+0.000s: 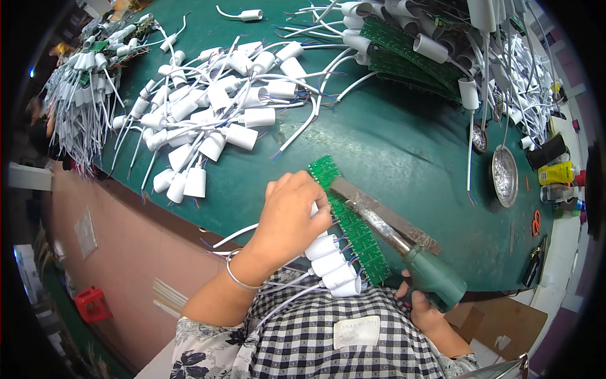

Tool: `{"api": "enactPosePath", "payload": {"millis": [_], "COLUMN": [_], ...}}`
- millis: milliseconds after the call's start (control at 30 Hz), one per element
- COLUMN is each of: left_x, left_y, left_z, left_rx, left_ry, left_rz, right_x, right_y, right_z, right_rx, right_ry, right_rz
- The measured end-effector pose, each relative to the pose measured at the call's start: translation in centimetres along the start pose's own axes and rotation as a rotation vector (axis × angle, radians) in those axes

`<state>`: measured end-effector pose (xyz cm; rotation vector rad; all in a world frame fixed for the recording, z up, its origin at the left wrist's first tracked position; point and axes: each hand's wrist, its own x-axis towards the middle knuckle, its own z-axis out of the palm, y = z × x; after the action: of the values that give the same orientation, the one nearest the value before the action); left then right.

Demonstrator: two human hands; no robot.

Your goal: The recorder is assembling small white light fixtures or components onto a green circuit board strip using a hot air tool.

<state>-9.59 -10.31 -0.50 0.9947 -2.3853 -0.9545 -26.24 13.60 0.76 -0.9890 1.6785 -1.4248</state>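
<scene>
My left hand (293,205) is closed around a white plastic cap with wires, at the left edge of a green circuit board strip (360,237). Below it, several more white caps (334,265) line that edge, their coloured wires reaching the board and grey cables trailing to the left. In my right hand (424,309) is a green-handled soldering gun (435,275), its metal barrel pointing up and left toward the board near my left fingers. A flat grey metal bar (410,230) lies slanted beside the barrel, its upper end over the board. The soldering tip is hard to make out.
A heap of loose white caps with cables (214,101) covers the far left of the green table (391,139). Stacked boards (410,63) with hanging caps stand far right. Near the right edge are a metal dish (504,177), a yellow bottle (557,172) and orange-handled scissors (536,222).
</scene>
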Motion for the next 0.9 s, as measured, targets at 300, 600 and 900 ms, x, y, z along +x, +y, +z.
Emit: {"api": "enactPosePath", "payload": {"millis": [300, 600, 900], "left_x": [0.1, 0.0, 0.1], "left_y": [0.2, -0.2, -0.4], "left_z": [0.0, 0.3, 0.8], "left_rx": [0.024, 0.040, 0.046], "left_ry": [-0.005, 0.052, 0.078], "left_rz": [0.000, 0.057, 0.091], "right_x": [-0.8, 0.2, 1.9], "right_y": [0.4, -0.7, -0.3], "right_z": [-0.3, -0.3, -5.4], "right_rx": [-0.007, 0.222, 0.296], "right_ry": [-0.028, 0.162, 0.617], "right_rz": [0.026, 0.051, -0.152]}}
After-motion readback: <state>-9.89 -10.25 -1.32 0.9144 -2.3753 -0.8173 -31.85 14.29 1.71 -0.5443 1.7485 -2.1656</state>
